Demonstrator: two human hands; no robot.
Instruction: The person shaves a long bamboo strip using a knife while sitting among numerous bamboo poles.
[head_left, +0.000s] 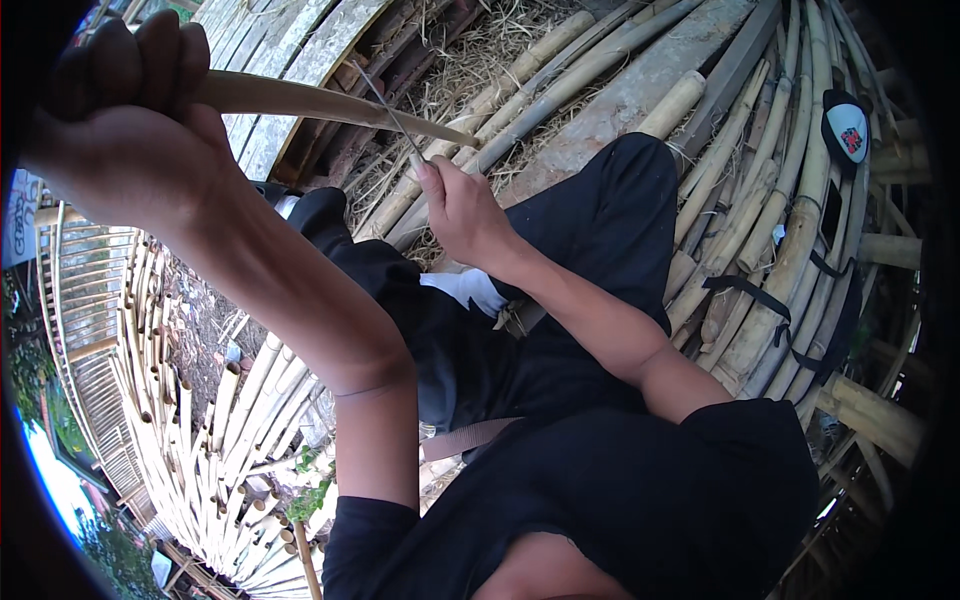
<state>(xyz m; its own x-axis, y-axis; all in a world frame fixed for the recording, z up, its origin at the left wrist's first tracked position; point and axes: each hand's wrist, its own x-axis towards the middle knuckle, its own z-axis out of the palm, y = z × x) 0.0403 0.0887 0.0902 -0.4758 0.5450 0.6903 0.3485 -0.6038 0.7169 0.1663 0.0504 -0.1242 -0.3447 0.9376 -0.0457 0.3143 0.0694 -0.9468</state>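
Note:
My left hand (125, 95) is raised at the upper left, fist closed around a long pale bamboo strip (330, 105) that tapers to the right. My right hand (462, 212) sits near the middle and grips a thin knife blade (385, 108), which slants up and lies against the strip near its tip. I sit in black clothes, with my knees under the right hand. A white cloth (470, 288) lies on my lap.
Thick bamboo poles (760, 220) are heaped to the right, with a black strapped bag (835, 300) and a black-and-white cap (848, 128) on them. Dry straw and planks lie ahead. Cut bamboo stakes (210, 440) are stacked at the lower left.

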